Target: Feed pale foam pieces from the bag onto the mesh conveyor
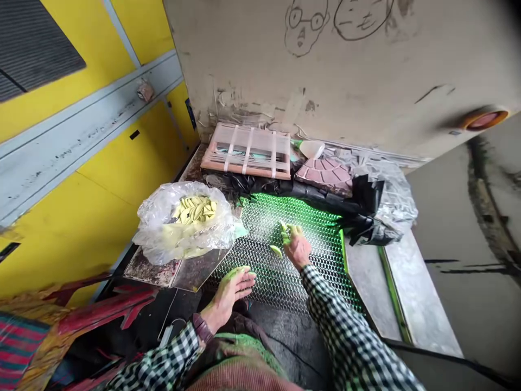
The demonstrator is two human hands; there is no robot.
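Over the metal mesh belt [264, 282], my right hand [299, 248] reaches forward with its fingers bent around a pale green leaf-shaped piece [284, 227]. Green smears on the fingers make it hard to tell how many pieces it holds. Just left of that hand, a single leaf-shaped piece [276, 250] lies on the mesh. My left hand [230, 293] hovers at the belt's near left edge, fingers stretched out, its thumb side stained green. A clear plastic bag [152, 228] stands open to the left, with a heap of yellow-green leaf-shaped pieces [196, 209] inside.
Behind the belt lie a strapped flat package [248, 152], a pink segmented slab [325, 175], black plastic [366, 201] and clear wrapping [393, 184]. Metal plates [419, 288] flank the belt on the right. Yellow panels [122, 190] rise at left, a beige wall [244, 65] ahead.
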